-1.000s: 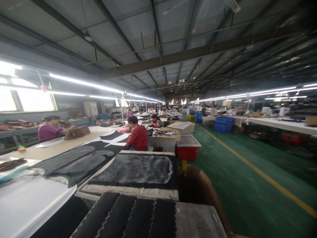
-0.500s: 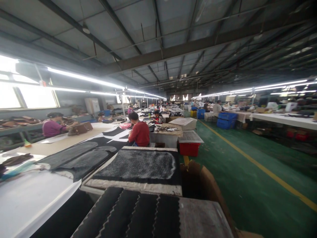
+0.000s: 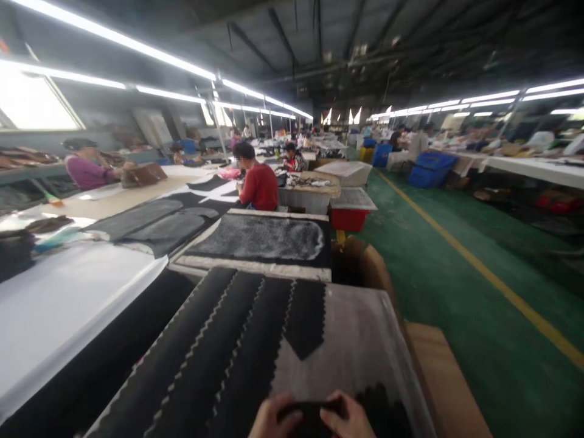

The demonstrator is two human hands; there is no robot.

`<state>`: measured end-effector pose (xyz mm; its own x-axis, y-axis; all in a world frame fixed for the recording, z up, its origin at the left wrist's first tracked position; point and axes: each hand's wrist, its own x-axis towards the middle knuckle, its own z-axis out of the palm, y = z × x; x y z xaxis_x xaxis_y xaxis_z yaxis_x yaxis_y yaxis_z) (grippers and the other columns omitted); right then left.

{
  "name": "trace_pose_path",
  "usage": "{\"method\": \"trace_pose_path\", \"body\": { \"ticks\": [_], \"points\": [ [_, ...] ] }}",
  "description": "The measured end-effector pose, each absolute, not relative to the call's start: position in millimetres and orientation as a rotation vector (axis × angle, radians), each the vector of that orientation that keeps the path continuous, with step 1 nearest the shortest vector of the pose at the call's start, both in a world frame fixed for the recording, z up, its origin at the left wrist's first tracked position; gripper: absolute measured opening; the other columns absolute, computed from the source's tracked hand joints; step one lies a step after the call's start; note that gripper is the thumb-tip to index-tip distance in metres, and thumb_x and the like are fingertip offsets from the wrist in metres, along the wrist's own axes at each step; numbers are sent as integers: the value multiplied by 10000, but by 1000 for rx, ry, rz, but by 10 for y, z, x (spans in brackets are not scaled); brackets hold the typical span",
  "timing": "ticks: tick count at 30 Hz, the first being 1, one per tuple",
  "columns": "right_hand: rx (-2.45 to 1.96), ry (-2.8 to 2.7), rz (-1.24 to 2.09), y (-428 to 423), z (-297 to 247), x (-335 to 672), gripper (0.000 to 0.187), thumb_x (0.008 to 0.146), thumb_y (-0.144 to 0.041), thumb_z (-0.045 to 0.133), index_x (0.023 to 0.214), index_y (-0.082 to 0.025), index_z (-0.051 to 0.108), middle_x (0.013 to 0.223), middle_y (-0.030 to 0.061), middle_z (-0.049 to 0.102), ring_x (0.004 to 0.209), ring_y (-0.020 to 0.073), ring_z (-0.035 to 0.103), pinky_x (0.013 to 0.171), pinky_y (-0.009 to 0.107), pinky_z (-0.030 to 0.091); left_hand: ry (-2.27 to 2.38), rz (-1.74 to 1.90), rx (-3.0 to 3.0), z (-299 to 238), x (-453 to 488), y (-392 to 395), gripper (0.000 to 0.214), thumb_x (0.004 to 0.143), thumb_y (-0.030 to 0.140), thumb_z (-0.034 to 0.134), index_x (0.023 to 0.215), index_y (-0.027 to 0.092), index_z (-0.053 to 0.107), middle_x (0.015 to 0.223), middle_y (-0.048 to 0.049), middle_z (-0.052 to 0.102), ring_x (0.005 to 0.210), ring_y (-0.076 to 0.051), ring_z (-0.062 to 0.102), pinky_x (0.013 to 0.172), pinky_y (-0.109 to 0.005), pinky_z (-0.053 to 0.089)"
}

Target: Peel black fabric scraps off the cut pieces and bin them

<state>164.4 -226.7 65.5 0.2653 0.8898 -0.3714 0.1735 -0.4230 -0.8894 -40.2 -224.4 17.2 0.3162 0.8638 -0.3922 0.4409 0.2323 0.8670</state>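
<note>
1. In the head view, a worker's left hand (image 3: 272,418) and right hand (image 3: 350,420) face each other at the bottom, thumbs and fingers pinched on a dark piece (image 3: 314,415) spanning the gap between them.
2. The dark piece is over the near part of a grey-brown board (image 3: 353,322); whether it touches is unclear.
3. Black strips (image 3: 201,347) with zigzag edges lie side by side across the board's left; the rightmost stops at a pointed end beyond the hands.
4. Board surface shows from there to its right edge, where cardboard (image 3: 449,374) stands alongside.
5. Farther right, green floor (image 3: 456,304) opens into an aisle marked with a yellow line (image 3: 474,261).
6. A white sheet (image 3: 73,310) spreads at left.
</note>
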Motion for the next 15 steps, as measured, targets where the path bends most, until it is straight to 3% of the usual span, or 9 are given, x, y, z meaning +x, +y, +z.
{"method": "trace_pose_path", "body": {
  "ticks": [2,5,10,15],
  "points": [
    [-1719,-871,1378,-2602,524,1617,442,588,-574,797,644,-182,603,567,-27,574,544,154,608,429,225,472,1252,523,1192,122,-411,-2382,470,787,586,645,857,122,668,652,-21,646,563,-165,619,526,-280,517],
    [-1605,-761,1542,-2708,457,1635,463,606,-595,766,727,-167,635,631,-19,615,599,135,617,495,218,516,1263,674,949,146,-377,-2384,523,635,600,764,772,111,641,515,16,574,426,-122,534,413,-234,449],
    [-1699,-837,1508,-2485,373,1655,404,697,-551,701,806,-164,655,682,9,667,610,163,672,501,220,524,1345,804,838,239,-350,-2193,523,607,540,795,854,95,678,565,2,609,455,-113,532,411,-208,430],
    [-1784,-1120,1378,-2278,277,1634,268,779,-455,623,748,-190,596,618,-12,641,572,169,681,470,208,494,1390,887,827,211,-374,-2007,497,658,487,767,949,90,704,643,-14,648,528,-112,535,452,-195,409]
  ]
}}
